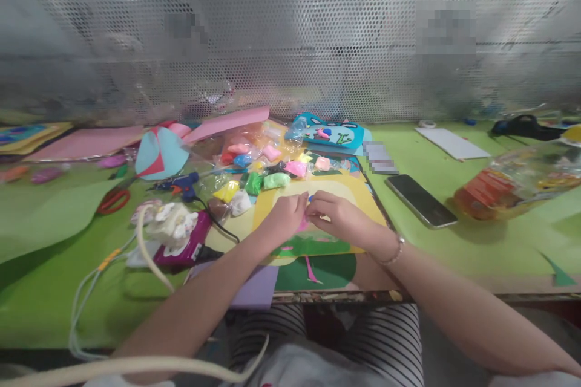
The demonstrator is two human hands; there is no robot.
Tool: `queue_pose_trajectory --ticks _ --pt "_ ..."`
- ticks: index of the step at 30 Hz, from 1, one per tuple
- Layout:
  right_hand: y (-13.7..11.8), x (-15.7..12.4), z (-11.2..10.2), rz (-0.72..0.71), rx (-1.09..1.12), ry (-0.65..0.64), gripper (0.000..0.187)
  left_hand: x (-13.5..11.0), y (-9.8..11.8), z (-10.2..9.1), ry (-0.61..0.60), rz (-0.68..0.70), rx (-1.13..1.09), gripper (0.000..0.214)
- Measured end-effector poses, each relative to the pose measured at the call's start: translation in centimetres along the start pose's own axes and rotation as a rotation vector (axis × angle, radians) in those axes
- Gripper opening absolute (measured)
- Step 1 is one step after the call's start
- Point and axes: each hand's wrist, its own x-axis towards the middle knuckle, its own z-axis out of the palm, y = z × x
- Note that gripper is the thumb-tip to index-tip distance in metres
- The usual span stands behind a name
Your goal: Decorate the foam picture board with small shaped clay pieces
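Left hand [285, 217] and right hand [338, 216] meet above the yellow sheet [267, 205], fingers [318, 198] pinched on a clay piece [310, 198], apparently shaping it, which calls for gentle pressure.

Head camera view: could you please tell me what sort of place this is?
Probably a craft workbench in a workshop: small bags of coloured clay, a blue glue gun and red scissors lie on the green table, and a perforated metal screen walls off the back.

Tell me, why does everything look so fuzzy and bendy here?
Head view: everything is softly blurred, so whatever sits between the left hand and right hand is unclear; the table edge bows like a fisheye; the phone screen gives a dull shine.
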Motion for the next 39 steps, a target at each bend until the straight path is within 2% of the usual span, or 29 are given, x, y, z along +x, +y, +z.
queue_pose_trajectory --ticks 5,10,13,16,20,25,28,32,35,37,39 --pt "-0.1 0.1 -0.4 0.090 0.069 0.030 0.009 0.1 0.4 -0.2 0.050 -0.044 -0.023 0.048" --pt "0.2 0.3 -0.5 0.341 0.198 0.151 0.008 0.2 0.4 -0.6 0.098 -0.060 -0.023 0.047" --pt "0.3 0.3 -0.5 0.454 0.356 0.235 0.005 0.2 0.2 -0.6 0.094 -0.053 -0.015 0.047" --pt "0.5 0.3 -0.3 0.383 0.396 0.223 0.008 0.3 0.0 -0.4 0.097 -0.048 -0.001 0.048" --pt "0.5 0.1 0.6 0.143 0.203 0.192 0.012 0.4 -0.2 -0.2 0.100 -0.051 -0.024 0.049" --pt "0.2 -0.1 1.4 0.030 0.076 0.127 0.017 0.3 -0.3 0.0 0.064 -0.011 -0.024 0.050" --pt "0.2 0.0 1.1 0.108 0.128 0.160 0.013 0.5 -0.4 0.0 0.075 -0.040 -0.008 0.050" --pt "0.7 0.3 -0.2 0.374 0.357 0.289 0.013 0.8 -0.9 0.0 0.090 -0.053 0.032 0.051" --pt "0.8 0.0 -1.3 0.463 0.292 0.218 0.011 0.9 -1.2 -0.1 0.063 -0.044 0.087 0.053" --pt "0.5 -0.6 -1.7 0.484 0.186 0.154 0.006 0.8 -1.2 -0.2 0.031 -0.023 0.153 0.054" --pt "-0.1 -1.5 -1.7 0.476 0.137 0.110 0.008 0.7 -1.0 -0.3 0.005 -0.011 0.234 0.055"
